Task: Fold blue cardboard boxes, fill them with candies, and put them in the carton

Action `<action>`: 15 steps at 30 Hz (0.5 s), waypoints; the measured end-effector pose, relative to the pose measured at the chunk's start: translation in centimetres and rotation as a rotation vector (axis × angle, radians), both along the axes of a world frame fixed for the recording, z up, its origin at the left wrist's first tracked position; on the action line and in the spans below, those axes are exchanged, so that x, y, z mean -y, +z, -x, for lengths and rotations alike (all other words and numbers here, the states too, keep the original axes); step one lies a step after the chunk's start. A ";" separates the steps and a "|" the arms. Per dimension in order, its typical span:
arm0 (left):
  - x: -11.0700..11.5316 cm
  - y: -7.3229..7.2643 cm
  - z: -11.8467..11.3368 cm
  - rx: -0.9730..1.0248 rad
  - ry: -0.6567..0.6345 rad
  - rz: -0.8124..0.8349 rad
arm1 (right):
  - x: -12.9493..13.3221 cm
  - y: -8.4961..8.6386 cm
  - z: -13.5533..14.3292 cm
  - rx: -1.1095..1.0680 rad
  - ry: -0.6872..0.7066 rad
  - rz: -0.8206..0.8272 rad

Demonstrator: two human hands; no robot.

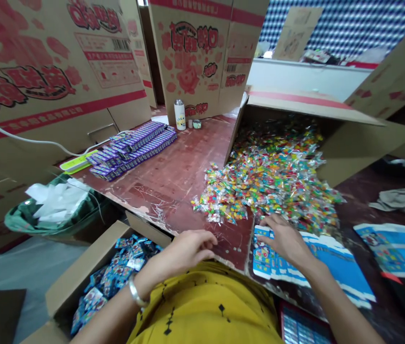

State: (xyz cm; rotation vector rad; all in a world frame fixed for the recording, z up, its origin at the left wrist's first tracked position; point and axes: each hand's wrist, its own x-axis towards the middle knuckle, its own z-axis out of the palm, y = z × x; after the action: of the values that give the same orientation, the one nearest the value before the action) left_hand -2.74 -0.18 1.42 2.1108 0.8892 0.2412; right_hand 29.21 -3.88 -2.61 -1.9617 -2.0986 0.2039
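- Green bag [16, 219]: one, holding white sheets.
- Blue packets [116, 272]: one open box of them, too heaped to count.
- Purple boxes [134, 148]: one stacked group, its rows running from near left to far right; individual count unclear.
- Bottle [180, 115]: one, upright on the surface [184, 167].
- Left hand [190, 248]: empty, fingers loosely curled and apart, over the near edge.
- Wrapped candies [270, 186]: one heap spilling from one open carton [295, 100]; too many to count.
- Right hand [284, 239]: over the left end of the blue sleeves, fingers bent at the candy edge; grip cannot be told.
- Blue sleeves [345, 267]: one fanned row flat on the surface, long axis left to right, slanting nearer at right; overlap prevents a count.
- Second blue stack [399, 253]: one, far right.
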 end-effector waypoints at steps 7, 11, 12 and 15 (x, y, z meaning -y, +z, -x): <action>2.0 -1.5 -6.9 0.257 0.127 -0.213 | -0.3 3.2 2.3 -0.806 -0.194 0.012; 1.8 -1.6 -8.5 0.334 0.171 -0.271 | -0.6 3.9 5.0 -1.140 -0.234 0.070; 1.6 -1.5 -8.5 0.372 0.181 -0.221 | -0.5 3.9 5.5 -1.191 -0.225 0.053; 0.7 -1.0 -7.7 0.554 0.155 0.130 | 0.3 3.5 6.7 -1.226 -0.099 0.049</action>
State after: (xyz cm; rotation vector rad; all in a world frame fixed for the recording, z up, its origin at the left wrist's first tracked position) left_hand 4.95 -0.88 0.41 1.7221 0.7069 0.7833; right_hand 22.56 -4.14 0.89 -1.3182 -1.1608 1.0988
